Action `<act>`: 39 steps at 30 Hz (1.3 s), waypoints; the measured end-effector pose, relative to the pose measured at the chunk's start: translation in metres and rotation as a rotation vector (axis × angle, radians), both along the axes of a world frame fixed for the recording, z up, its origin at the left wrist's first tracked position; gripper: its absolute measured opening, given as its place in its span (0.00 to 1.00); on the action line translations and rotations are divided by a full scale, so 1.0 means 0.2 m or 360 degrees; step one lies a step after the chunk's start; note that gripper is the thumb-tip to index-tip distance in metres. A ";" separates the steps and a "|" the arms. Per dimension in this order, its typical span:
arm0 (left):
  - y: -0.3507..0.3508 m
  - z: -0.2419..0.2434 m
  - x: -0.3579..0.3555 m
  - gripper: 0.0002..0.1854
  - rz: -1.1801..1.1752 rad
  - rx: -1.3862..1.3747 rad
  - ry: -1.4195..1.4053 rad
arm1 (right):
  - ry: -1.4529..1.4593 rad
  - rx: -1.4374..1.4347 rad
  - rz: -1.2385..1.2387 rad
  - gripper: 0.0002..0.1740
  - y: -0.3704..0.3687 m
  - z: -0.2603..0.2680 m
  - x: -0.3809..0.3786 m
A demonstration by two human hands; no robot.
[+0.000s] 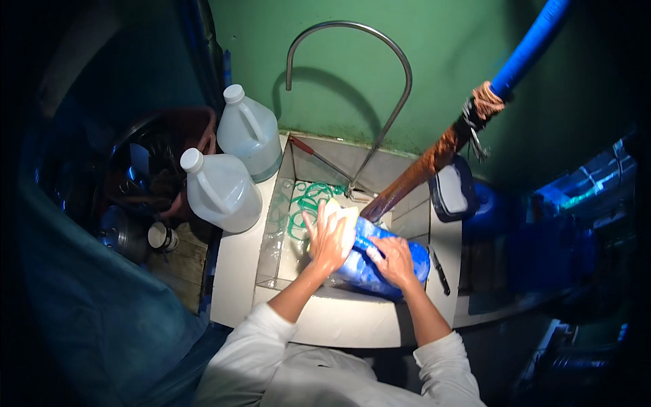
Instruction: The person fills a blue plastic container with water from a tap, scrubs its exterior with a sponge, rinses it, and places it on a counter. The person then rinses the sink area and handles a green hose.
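A blue plastic container (374, 274) with white suds on it lies tilted across the near right part of a tiled sink (270, 254). My left hand (330, 236) presses a pale yellow cloth or sponge (350, 216) against the container's left end. My right hand (394, 259) grips the container on its upper side, towards the right end. Green tubing or cord (300, 206) lies in loops on the sink's bottom, left of the container. Part of the container is hidden beneath both hands.
Two translucent jugs (224, 196) stand left of the sink. A curved metal spout (351, 24) rises behind it. A wrapped pipe (427, 165) slants into the sink. On the right rim lie a black-handled knife (441, 274) and a dark tub (452, 191).
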State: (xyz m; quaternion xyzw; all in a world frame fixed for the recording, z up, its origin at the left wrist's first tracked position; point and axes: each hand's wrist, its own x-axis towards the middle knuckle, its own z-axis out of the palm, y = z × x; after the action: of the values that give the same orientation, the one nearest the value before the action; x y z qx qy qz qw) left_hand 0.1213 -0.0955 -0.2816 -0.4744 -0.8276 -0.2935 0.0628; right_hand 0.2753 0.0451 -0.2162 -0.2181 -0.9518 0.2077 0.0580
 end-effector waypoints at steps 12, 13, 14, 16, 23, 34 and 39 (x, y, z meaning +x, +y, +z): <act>0.13 -0.25 -0.61 0.26 -0.0763 0.0183 -0.1602 | 0.0141 0.0015 0.0016 0.21 -0.02 0.00 -0.02; 0.15 -0.23 -0.60 0.26 -0.0304 0.0024 -0.2276 | 0.0165 -0.0032 0.0011 0.20 -0.03 0.00 -0.02; 0.17 -0.21 -0.60 0.26 -0.0116 0.0004 -0.2630 | 0.0110 0.0045 0.0027 0.19 -0.02 0.01 -0.03; 0.24 -0.18 -0.61 0.18 -0.0723 0.0391 -0.1828 | 0.0102 0.0091 0.0007 0.20 -0.03 0.02 -0.05; 0.54 -0.82 -0.78 0.16 -0.1447 -0.0145 -0.2128 | 0.0088 0.0064 0.0006 0.20 0.01 0.01 -0.09; -0.08 -1.13 -0.14 0.27 0.0884 0.0437 -0.3028 | 0.0149 0.0012 -0.0357 0.18 0.00 -0.03 -0.18; 0.13 -0.43 0.37 0.30 0.1255 0.1418 -0.3260 | 0.0301 -0.0056 -0.0334 0.25 -0.03 -0.01 -0.16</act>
State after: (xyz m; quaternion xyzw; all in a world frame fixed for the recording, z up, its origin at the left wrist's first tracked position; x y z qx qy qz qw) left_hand 0.1945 -0.0701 -0.3672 0.3333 -0.4062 -0.7595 -0.3835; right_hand 0.2433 0.0382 -0.2183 -0.2969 -0.9102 0.2368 0.1651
